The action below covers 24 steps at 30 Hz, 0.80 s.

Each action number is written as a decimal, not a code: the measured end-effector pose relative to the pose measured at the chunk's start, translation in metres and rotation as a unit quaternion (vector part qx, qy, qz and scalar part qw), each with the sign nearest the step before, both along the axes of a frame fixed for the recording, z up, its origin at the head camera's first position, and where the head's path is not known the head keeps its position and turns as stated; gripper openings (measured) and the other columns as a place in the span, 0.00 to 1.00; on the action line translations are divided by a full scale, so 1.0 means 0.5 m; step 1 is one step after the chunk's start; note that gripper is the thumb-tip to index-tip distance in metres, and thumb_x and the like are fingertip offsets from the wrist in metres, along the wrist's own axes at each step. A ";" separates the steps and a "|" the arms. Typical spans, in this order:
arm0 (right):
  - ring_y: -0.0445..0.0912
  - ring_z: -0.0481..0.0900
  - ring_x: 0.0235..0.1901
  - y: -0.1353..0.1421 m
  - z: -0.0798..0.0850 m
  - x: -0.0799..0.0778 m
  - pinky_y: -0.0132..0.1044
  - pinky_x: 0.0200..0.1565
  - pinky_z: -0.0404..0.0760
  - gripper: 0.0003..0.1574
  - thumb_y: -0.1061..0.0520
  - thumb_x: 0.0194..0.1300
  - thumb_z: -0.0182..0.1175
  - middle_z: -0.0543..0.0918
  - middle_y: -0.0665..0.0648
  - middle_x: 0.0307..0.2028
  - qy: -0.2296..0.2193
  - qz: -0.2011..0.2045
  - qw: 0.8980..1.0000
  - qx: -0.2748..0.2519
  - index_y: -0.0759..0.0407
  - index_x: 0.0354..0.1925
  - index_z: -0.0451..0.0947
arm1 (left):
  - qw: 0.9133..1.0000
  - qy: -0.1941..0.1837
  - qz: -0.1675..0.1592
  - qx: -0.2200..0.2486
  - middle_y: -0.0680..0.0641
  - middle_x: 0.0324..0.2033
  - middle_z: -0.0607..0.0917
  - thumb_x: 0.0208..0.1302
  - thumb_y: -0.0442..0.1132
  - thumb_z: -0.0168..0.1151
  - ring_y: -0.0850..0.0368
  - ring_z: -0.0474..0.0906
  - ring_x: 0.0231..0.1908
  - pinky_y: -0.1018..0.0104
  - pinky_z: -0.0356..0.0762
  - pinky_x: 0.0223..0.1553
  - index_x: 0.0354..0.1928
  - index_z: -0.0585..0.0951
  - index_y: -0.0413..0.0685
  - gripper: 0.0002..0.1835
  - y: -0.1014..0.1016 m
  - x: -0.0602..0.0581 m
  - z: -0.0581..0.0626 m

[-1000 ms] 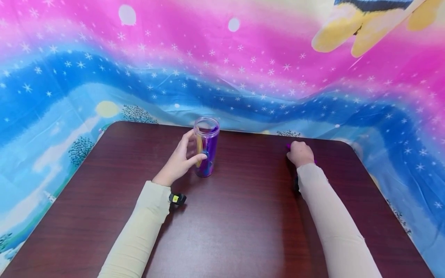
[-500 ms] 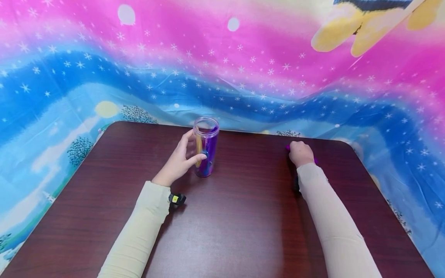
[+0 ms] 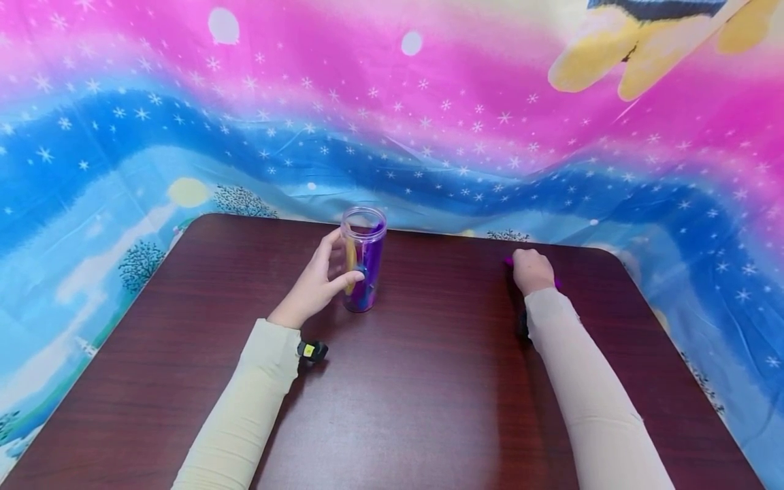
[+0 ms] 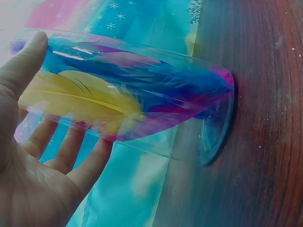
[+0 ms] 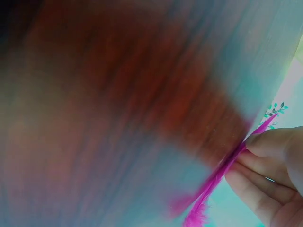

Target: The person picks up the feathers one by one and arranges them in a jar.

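A clear, open-topped cylindrical jar (image 3: 375, 272) stands upright toward the back of the table, left of centre. My left hand (image 3: 312, 287) grips its side, thumb in front and fingers behind. Through its wall, the left wrist view shows a yellow feather (image 4: 85, 97) among blue, purple and pink ones. Farther right, near the back edge, my right hand (image 3: 531, 271) is low over the table. Its thumb and fingers pinch a slim magenta feather (image 5: 218, 177), whose two ends stick out past the hand in the head view.
The dark reddish-brown table (image 3: 398, 408) has rounded back corners. A printed cloth backdrop (image 3: 343, 88) with snowflakes and coloured bands hangs right behind its back edge and along both sides. A black wrist camera (image 3: 314, 351) sits beside the left cuff.
My right hand, with the magenta feather, has shifted very slightly to the right. The left hand and the jar have stayed in place.
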State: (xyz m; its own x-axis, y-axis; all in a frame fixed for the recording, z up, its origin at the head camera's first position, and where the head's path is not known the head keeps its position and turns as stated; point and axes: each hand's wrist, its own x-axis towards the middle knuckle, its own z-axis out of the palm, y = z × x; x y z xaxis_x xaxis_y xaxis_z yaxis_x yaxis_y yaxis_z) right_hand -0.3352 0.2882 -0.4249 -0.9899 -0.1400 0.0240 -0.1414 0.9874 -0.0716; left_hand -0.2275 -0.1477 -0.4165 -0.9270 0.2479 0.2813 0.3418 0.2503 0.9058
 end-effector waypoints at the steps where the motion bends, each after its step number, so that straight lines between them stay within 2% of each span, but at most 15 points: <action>1: 0.71 0.83 0.38 0.001 0.000 0.000 0.65 0.42 0.82 0.14 0.71 0.74 0.49 0.84 0.77 0.40 0.002 0.000 1.000 -0.001 0.73 0.39 0.82 | 1.000 0.001 0.000 0.000 0.38 0.67 0.66 0.69 0.41 0.67 0.37 0.68 0.68 0.39 0.68 0.67 0.79 0.50 0.56 0.45 0.000 0.000 0.000; 12: 0.70 0.83 0.38 0.008 -0.001 0.008 0.64 0.41 0.82 0.16 0.70 0.75 0.46 0.84 0.76 0.40 0.009 -0.017 1.000 -0.022 0.71 0.41 0.82 | 1.000 0.009 0.000 0.000 0.37 0.67 0.67 0.69 0.40 0.67 0.36 0.69 0.67 0.39 0.69 0.66 0.79 0.51 0.55 0.44 0.002 -0.001 0.000; 18: 0.70 0.83 0.37 0.009 -0.003 0.010 0.64 0.37 0.82 0.18 0.69 0.75 0.44 0.84 0.77 0.40 0.017 -0.029 0.999 -0.033 0.70 0.38 0.81 | 1.000 0.006 0.003 -0.004 0.38 0.66 0.67 0.69 0.40 0.67 0.37 0.69 0.67 0.40 0.70 0.66 0.79 0.51 0.55 0.44 0.002 -0.001 0.000; 22: 0.66 0.84 0.32 0.008 -0.002 0.013 0.59 0.32 0.81 0.18 0.68 0.75 0.44 0.84 0.75 0.34 0.028 -0.035 0.998 -0.051 0.68 0.31 0.78 | 1.000 0.008 0.003 -0.004 0.37 0.67 0.67 0.69 0.40 0.67 0.37 0.69 0.67 0.40 0.69 0.66 0.79 0.50 0.55 0.45 0.002 0.001 0.001; 24: 0.64 0.83 0.31 0.008 -0.002 0.013 0.57 0.31 0.80 0.17 0.68 0.75 0.45 0.84 0.73 0.32 0.032 -0.037 0.997 -0.064 0.68 0.30 0.77 | 1.000 0.010 0.003 -0.003 0.37 0.67 0.67 0.69 0.39 0.67 0.36 0.69 0.67 0.40 0.69 0.66 0.79 0.50 0.55 0.45 0.002 0.002 0.002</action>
State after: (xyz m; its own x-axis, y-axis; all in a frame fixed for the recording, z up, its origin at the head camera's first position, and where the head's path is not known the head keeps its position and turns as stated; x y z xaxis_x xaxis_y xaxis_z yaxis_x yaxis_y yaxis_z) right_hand -0.3288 0.2924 -0.4258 -0.9933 -0.0583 0.1001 -0.0766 0.9787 -0.1903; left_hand -0.2267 -0.1469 -0.4156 -0.9229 0.2446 0.2975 0.3576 0.2576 0.8976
